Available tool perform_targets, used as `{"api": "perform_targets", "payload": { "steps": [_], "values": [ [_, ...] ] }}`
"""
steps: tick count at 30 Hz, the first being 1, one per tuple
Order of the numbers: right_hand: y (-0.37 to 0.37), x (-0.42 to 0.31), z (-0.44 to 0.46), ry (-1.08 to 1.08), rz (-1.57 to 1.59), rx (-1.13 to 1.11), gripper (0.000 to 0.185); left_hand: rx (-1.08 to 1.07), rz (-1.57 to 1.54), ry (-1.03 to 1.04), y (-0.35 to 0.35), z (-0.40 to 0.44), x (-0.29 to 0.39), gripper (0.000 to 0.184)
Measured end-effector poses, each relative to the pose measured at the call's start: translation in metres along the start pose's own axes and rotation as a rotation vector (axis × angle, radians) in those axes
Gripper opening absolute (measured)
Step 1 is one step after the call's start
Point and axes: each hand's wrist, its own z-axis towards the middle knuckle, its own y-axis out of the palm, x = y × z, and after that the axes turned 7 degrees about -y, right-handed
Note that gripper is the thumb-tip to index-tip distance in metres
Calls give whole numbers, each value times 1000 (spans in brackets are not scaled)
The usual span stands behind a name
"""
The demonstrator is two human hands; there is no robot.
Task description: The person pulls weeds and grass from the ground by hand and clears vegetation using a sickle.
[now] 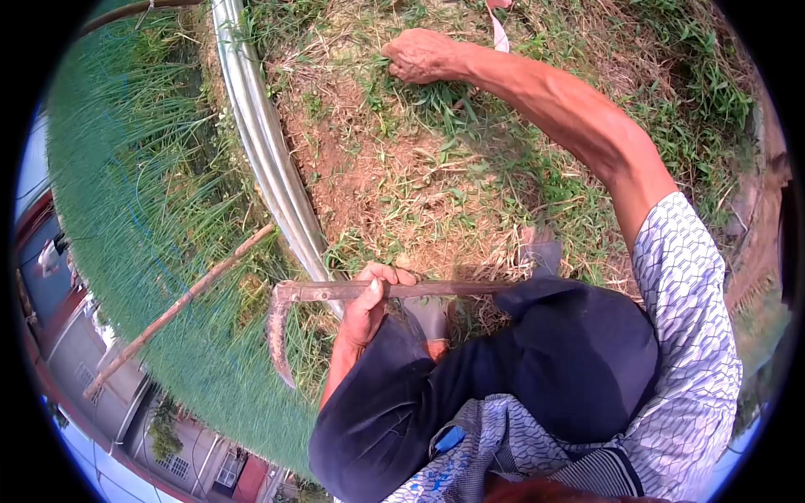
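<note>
My left hand (366, 306) is wrapped round the wooden handle (428, 288) of a sickle, just above my bent knee. The sickle's curved, rusty blade (278, 335) points down on the left. At the top of the view my right hand (419, 57) is closed low over the ground, its fingers curled beside green weeds (449, 105). Whatever those fingers hold, if anything, is hidden. Dry cut grass and low weeds lie on the brown soil (335, 142) between my hands.
Long pale pipes (264, 142) run along the left side of the soil. Beyond them stand dense thin green plants (109, 201), with a wooden pole (180, 306) slanting across them. Buildings (155, 440) show at the lower left. A pink and white strip (499, 29) lies near my right forearm.
</note>
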Motion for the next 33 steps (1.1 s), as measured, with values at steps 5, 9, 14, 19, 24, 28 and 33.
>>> {"api": "perform_targets", "payload": {
  "steps": [5, 9, 14, 19, 24, 28, 33],
  "values": [
    [19, -73, -85, -329, 71, 154, 10, 6, 12, -12, -5, 1, -3, 34],
    [39, -99, -118, 100, -35, 294, 75, -35, 22, 1, 2, 9, 0, 35],
    [50, -173, -207, -57, 323, -88, 63, -26, 48, -27, 6, 5, 5, 35],
    [-18, -134, -217, -64, 1016, -432, 38, -20, 88, 14, 5, 5, -2, 36],
    [-35, -41, -191, 302, 304, 243, 58, -10, 86, 7, 8, -1, -2, 35],
    [-7, -6, -200, 447, 156, 205, 59, 8, 107, 11, 11, -3, -1, 35],
    [29, -17, -266, 253, 108, -128, 25, 5, 122, 14, 17, -7, 0, 34]
  ]
}}
